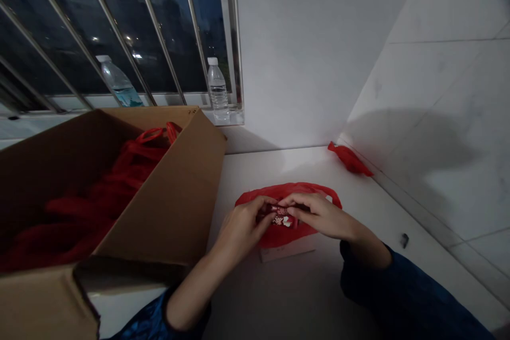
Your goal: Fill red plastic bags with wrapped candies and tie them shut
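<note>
Fingers (299, 197) are gripping a patterned item (281, 211) over a red bag (287, 189); at nine o'clock, a carton (175, 191) is holding bags (119, 178).

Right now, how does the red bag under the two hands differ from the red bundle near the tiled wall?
The red bag is spread out; the red bundle is bunched up. The red bag looks larger than the red bundle. The left hand and right hand are over the red bag; neither touches the red bundle. Both things are red.
</note>
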The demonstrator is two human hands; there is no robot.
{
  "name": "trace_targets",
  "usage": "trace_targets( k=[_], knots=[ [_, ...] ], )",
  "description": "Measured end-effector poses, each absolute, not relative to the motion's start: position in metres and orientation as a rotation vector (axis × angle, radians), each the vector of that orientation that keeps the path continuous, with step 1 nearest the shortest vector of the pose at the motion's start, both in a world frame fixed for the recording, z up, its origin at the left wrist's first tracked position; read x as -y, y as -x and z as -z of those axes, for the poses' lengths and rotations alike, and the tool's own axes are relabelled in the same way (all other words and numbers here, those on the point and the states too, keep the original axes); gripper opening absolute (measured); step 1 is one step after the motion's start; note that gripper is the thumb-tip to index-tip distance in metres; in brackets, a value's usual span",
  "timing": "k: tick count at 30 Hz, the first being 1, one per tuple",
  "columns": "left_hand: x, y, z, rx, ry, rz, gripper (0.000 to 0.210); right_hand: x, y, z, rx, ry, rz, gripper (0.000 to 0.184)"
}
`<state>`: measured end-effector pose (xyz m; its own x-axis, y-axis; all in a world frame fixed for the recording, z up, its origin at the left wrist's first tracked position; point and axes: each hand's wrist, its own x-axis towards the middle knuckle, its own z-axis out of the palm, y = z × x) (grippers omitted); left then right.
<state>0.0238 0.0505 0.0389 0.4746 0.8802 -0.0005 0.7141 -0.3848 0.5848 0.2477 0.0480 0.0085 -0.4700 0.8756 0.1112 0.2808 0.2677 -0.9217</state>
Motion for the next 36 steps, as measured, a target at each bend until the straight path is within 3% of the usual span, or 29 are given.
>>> trace_targets(
  k=[2, 8, 12, 17, 27, 31, 36],
  knots=[
    [-0.052, -0.022, -0.039, -1.266, -2.165, -0.554, 0.016, -0.047, -0.247, -0.008, 1.792, 1.058, -1.282, 0.025],
    [-0.053, -0.017, -0.046, -1.075, -2.422, -0.863, 0.006, -0.047, -0.243, -0.012, 1.480, 1.002, -1.612, 0.053],
    [-0.053, -0.016, -0.050, -0.997, -2.585, -0.887, 0.015, -0.046, -0.241, -0.015, 1.438, 0.865, -1.550, 0.035],
    [-0.053, -0.016, -0.050, -1.077, -2.555, -0.827, 0.018, -0.044, -0.241, -0.014, 1.571, 0.874, -1.371, 0.032],
    [-0.056, -0.008, -0.056, -1.640, -2.475, -0.478, 0.014, -0.033, -0.257, -0.020, 1.926, 1.416, -0.479, 0.031],
    [-0.053, -0.012, -0.049, -1.550, -2.579, -0.293, 0.018, -0.021, -0.276, -0.029, 1.950, 1.609, -0.029, 0.024],
    [-0.048, -0.031, -0.026, -1.441, -2.648, 0.100, 0.028, -0.008, -0.294, -0.019, 2.023, 1.943, 0.248, 0.037]
  ],
)
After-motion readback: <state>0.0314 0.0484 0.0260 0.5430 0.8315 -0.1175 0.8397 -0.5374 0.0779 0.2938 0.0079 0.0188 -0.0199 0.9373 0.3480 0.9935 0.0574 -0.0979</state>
